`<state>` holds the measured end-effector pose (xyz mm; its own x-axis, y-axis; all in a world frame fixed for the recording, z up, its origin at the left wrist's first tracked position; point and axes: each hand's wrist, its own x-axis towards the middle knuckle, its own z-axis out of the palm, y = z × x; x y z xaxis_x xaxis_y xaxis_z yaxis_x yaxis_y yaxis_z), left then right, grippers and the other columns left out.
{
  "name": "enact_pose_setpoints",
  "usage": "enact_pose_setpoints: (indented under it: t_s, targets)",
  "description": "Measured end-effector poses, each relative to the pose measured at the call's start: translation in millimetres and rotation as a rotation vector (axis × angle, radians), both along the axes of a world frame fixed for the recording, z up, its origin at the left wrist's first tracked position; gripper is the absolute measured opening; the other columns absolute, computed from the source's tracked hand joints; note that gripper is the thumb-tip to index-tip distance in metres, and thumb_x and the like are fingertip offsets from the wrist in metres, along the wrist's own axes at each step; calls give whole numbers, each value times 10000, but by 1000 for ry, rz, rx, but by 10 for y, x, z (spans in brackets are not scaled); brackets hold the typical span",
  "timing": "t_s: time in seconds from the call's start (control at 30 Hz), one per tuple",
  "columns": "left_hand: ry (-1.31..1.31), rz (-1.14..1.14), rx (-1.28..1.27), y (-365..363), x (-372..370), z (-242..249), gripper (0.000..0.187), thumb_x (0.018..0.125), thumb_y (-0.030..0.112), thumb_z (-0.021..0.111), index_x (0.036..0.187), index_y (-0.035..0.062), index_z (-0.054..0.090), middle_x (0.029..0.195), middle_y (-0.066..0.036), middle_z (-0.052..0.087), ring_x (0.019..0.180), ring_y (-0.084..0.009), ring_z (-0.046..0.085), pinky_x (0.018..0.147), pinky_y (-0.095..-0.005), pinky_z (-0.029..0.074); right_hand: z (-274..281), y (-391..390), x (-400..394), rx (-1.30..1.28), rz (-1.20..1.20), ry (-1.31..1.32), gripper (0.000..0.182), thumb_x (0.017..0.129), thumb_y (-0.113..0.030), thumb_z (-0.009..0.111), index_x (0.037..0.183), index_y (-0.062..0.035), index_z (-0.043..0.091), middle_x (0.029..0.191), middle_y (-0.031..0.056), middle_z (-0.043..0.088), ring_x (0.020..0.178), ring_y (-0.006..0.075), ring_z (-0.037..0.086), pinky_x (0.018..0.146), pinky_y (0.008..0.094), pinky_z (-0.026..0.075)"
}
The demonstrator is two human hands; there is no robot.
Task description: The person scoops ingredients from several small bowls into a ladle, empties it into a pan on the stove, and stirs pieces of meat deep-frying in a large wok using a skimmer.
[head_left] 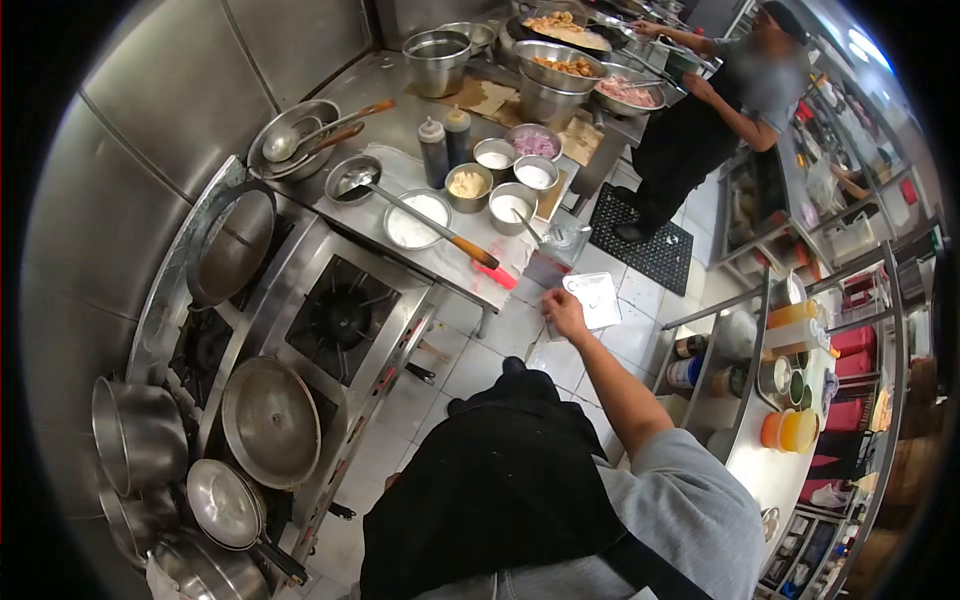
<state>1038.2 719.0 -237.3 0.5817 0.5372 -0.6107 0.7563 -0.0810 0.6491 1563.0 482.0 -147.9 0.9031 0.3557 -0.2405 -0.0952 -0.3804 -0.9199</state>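
Note:
My right hand [565,312] is closed in front of my body, its fingers curled in at the left edge of a white square lid or tray [597,303]. What lies inside the fingers is hidden. A red-ended item [495,272] lies on the table corner above the hand, by the wooden handle of a ladle [470,250]. The ladle rests across a bowl of white powder [417,220]. Of my left side only a sliver of skin [391,481] shows beside the black apron; the fingers are hidden.
Left are a stove [343,310] and several pans and pots [270,422]. Squeeze bottles [433,150] and small bowls [468,187] stand on the steel table. Another person [690,130] works at back right on a black mat [645,240]. Shelves [745,400] line the right.

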Motion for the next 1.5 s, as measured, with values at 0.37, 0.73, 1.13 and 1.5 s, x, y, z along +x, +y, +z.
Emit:
enact_pose_setpoints:
  t_s: [0.37, 0.73, 1.13, 1.5]
  targets:
    - [-403, 252, -318, 304, 2412, 1459, 310, 961, 251, 516, 1112, -16, 561, 907, -137, 655, 694, -194, 668, 575, -288, 531, 342, 496, 2066, 487, -304, 266, 194, 890, -181, 610, 961, -21, 525, 812, 69, 582, 656, 161, 593, 528, 278, 527]
    - [-490, 127, -408, -72, 5527, 1974, 472, 973, 199, 491, 1329, -85, 365, 1065, -208, 607, 845, -266, 673, 695, -338, 572, 62, 1035, 2987, 355, -305, 311, 162, 809, -45, 593, 854, -25, 438, 684, 70, 529, 512, 171, 567, 460, 312, 562]
    - [-253, 409, -344, -63, 6396, 1227, 320, 939, 165, 499, 1132, -78, 424, 895, -205, 613, 703, -290, 684, 506, -380, 578, 116, -279, 3308, 308, -192, 314, 59, 846, -61, 492, 817, -62, 441, 688, 47, 501, 515, 131, 515, 507, 286, 539]
    - [-311, 424, -127, -96, 6341, 970, 171, 843, 54, 513, 905, -105, 530, 793, -182, 615, 625, -266, 656, 478, -384, 583, 66, 572, 3187, 430, -57, 446, 97, 849, -51, 509, 814, -98, 432, 690, 30, 504, 492, 133, 526, 527, 303, 557]
